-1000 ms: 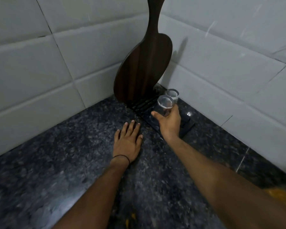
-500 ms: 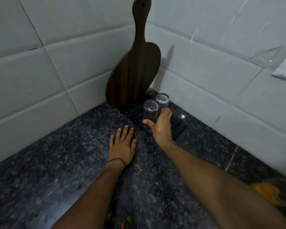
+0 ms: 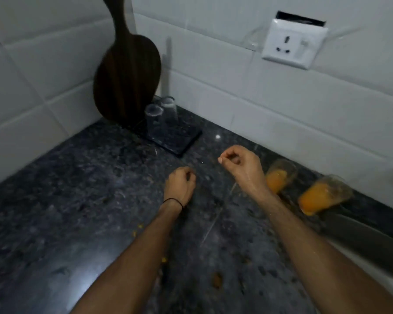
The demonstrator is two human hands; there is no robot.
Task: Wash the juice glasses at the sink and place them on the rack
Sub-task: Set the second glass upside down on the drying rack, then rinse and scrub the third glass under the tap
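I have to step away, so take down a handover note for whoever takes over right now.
Left hand: curled, empty.
Right hand: loosely curled, empty.
Done: front clear glass and back clear glass stand on the rack beside the cutting board.
Left: juice glass and second juice glass, both on the counter by the wall, need washing and racking.
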